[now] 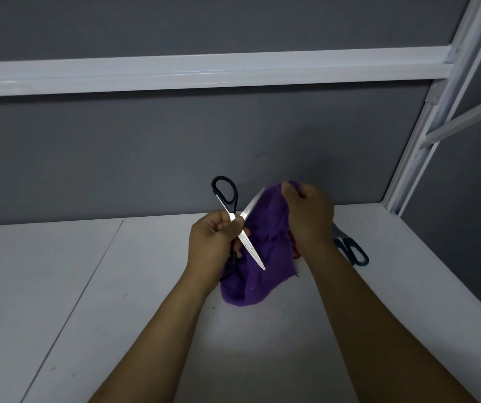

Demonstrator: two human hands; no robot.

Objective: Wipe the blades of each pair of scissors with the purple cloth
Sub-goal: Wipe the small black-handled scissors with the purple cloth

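Two blades splay out beyond the left hand (213, 239), which grips the scissors (250, 246) at their pivot; the right hand (309, 219) pinches the purple cloth (265, 228) just beside that grip (wipe pivot-to-tip, probably safest).

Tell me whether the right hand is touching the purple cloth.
Touching. The head view shows the right hand gripping the top of the purple cloth, holding it up beside the scissors.
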